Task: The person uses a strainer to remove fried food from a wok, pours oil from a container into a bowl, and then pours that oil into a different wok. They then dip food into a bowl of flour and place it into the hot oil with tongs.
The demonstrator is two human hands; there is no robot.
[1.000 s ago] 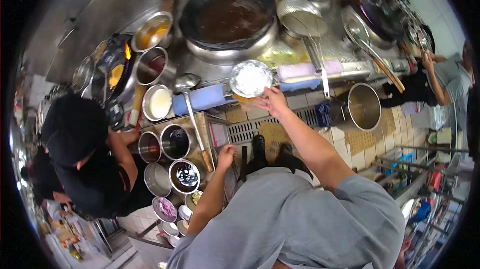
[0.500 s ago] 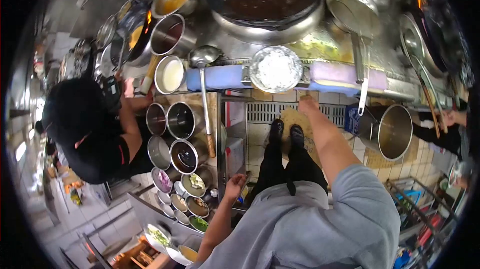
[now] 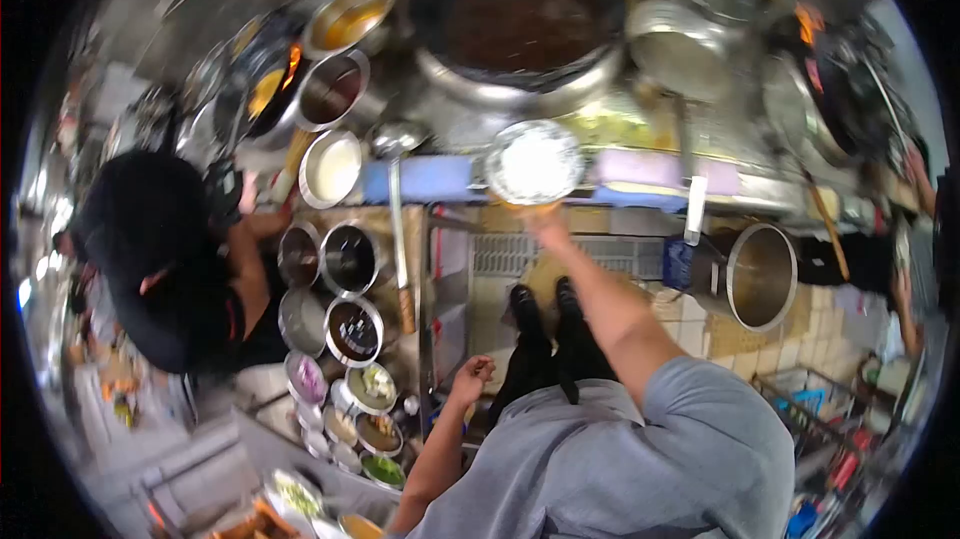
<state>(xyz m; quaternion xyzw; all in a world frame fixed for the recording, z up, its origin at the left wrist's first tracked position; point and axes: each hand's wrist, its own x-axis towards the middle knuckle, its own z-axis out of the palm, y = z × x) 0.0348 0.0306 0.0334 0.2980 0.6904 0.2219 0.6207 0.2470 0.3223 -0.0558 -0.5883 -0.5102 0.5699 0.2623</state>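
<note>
My right hand reaches forward to the near edge of a round metal bowl with a bright white inside. Blur and the bowl's rim hide its fingers, so I cannot see whether they grip it. Low by my left side is my left hand, its fingers curled in and nothing visible in them. It is closest to the small containers on the left counter, among them one of chopped greens and one of pale chopped pieces.
A large wok of dark liquid stands behind the bowl. A ladle and a strainer flank it. Flames rise at both sides. One co-worker is at left; another's hand shows at right. A deep pot stands right.
My right hand has moved left and in to the bowl's near edge. My left hand stays low at my side. The view has shifted slightly.
</note>
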